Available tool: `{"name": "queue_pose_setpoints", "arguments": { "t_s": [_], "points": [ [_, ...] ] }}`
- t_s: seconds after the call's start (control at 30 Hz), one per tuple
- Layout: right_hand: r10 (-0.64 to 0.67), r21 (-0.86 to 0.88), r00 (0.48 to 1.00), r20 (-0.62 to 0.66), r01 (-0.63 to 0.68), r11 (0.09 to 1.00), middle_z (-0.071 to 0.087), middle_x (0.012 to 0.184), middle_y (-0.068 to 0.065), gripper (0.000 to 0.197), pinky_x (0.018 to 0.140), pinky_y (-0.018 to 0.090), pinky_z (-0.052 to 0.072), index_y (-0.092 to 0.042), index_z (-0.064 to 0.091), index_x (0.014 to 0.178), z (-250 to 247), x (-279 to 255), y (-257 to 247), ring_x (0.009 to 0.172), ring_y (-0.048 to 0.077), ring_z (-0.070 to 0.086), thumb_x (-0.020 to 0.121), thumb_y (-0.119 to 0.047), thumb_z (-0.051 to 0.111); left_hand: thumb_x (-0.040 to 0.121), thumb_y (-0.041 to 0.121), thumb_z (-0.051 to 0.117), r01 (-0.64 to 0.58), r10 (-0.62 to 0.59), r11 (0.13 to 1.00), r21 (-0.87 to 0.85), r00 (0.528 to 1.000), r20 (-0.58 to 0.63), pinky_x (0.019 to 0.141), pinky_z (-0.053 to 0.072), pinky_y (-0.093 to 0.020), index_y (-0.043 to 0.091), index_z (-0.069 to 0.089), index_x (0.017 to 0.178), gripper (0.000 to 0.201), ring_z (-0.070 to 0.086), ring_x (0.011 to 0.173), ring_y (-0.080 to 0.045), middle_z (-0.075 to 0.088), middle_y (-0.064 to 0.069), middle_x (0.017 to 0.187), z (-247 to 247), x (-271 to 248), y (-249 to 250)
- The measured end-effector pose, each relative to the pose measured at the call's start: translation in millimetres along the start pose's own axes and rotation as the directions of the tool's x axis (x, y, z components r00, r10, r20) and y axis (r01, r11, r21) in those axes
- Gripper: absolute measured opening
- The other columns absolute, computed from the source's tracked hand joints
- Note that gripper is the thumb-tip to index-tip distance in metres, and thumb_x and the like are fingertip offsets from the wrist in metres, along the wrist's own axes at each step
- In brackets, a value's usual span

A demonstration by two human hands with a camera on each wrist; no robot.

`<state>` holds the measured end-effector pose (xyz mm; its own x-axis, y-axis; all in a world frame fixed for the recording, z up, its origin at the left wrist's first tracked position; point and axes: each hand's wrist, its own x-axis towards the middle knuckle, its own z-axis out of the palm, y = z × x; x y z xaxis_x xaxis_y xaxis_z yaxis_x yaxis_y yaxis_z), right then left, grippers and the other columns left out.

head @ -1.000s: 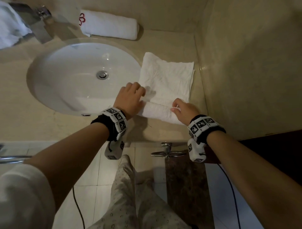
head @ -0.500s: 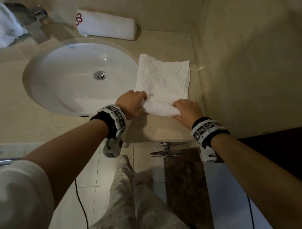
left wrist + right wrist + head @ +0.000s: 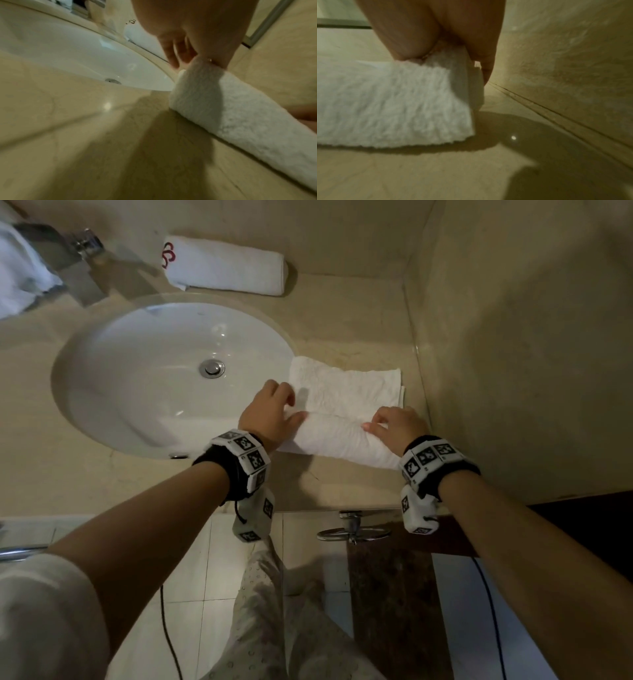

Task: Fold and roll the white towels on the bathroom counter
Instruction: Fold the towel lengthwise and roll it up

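A white towel (image 3: 346, 386) lies on the beige counter (image 3: 342, 320) to the right of the sink, its near part wound into a roll (image 3: 335, 440). My left hand (image 3: 270, 412) curls over the roll's left end, thumb along its top. At the right end my right hand (image 3: 394, 424) grips the roll with bent fingers. The left wrist view shows my left hand (image 3: 188, 33) on the roll (image 3: 223, 108), fingers reaching down behind it. In the right wrist view my right hand (image 3: 436, 33) clasps the towel's end (image 3: 385, 101). A finished rolled towel (image 3: 222, 268) with a red emblem lies at the back.
The white sink (image 3: 113, 378) with its drain (image 3: 211, 368) is directly left of the towel, the faucet (image 3: 82, 258) behind it. More white cloth (image 3: 20, 278) sits at the far left. A wall (image 3: 513, 354) stands close on the right. The counter's front edge is near my wrists.
Both hands have turned the roll away from me, so it is thicker and the flat part beyond it is shorter. The hands keep their places at the roll's two ends.
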<state>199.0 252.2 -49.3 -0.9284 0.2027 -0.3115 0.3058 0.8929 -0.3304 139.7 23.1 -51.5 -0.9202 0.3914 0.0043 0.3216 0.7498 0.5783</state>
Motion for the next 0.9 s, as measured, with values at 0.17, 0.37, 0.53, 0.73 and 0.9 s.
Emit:
{"name": "queue_pose_setpoints", "arguments": {
  "t_s": [0.17, 0.37, 0.53, 0.73, 0.9],
  "points": [
    [0.073, 0.008, 0.997, 0.006, -0.074, 0.997, 0.063, 0.102, 0.007, 0.031, 0.087, 0.039, 0.048, -0.011, 0.06, 0.092, 0, 9, -3, 0.097, 0.026, 0.058, 0.089, -0.041, 0.056, 0.068, 0.059, 0.066, -0.372, 0.319, 0.865, 0.336, 0.926, 0.202, 0.076, 0.043, -0.036, 0.012, 0.06, 0.102, 0.059, 0.052, 0.091, -0.03, 0.061, -0.008, 0.104, -1, 1, 0],
    [-0.187, -0.137, 0.957, -0.222, 0.16, 0.978, 0.06, 0.093, 0.002, 0.034, 0.083, 0.032, 0.037, -0.013, 0.061, 0.095, 3, 0, -12, 0.093, 0.021, 0.054, 0.089, -0.045, 0.053, 0.075, 0.046, 0.067, -0.267, 0.165, 0.91, 0.317, 0.935, 0.313, 0.092, 0.036, -0.036, 0.022, 0.046, 0.13, 0.064, 0.045, 0.109, -0.029, 0.056, -0.001, 0.128, -9, 12, -5],
    [-0.229, -0.154, 0.972, -0.047, 0.22, 0.963, 0.057, 0.112, -0.004, 0.059, 0.094, 0.036, 0.035, -0.023, 0.05, 0.118, 0, -7, -7, 0.104, 0.017, 0.052, 0.073, -0.058, 0.066, 0.075, 0.038, 0.071, -0.031, -0.029, 0.991, 0.132, 0.902, 0.43, 0.09, 0.041, -0.03, 0.021, 0.052, 0.119, 0.051, 0.054, 0.107, -0.027, 0.06, -0.006, 0.118, -18, 33, 5],
    [-0.196, 0.041, 0.979, -0.056, 0.198, 0.979, 0.063, 0.08, 0.0, 0.021, 0.09, 0.042, 0.047, -0.011, 0.062, 0.098, -17, 12, -12, 0.078, 0.021, 0.059, 0.089, -0.03, 0.059, 0.069, 0.051, 0.07, 0.195, -0.119, 0.979, -0.056, 0.774, 0.622, 0.108, 0.034, -0.037, 0.021, 0.056, 0.119, 0.06, 0.048, 0.117, -0.02, 0.052, -0.002, 0.126, -15, 52, -1],
    [-0.273, -0.027, 0.921, -0.277, 0.276, 0.961, 0.067, 0.092, 0.002, 0.047, 0.086, 0.04, 0.047, -0.013, 0.061, 0.099, -19, 24, -20, 0.086, 0.022, 0.062, 0.078, -0.056, 0.058, 0.078, 0.043, 0.064, 0.268, -0.119, 0.942, -0.203, 0.83, 0.545, 0.095, 0.042, -0.039, 0.022, 0.06, 0.087, 0.024, 0.055, 0.101, -0.023, 0.058, -0.005, 0.103, -9, 63, -7]
  ]
}}
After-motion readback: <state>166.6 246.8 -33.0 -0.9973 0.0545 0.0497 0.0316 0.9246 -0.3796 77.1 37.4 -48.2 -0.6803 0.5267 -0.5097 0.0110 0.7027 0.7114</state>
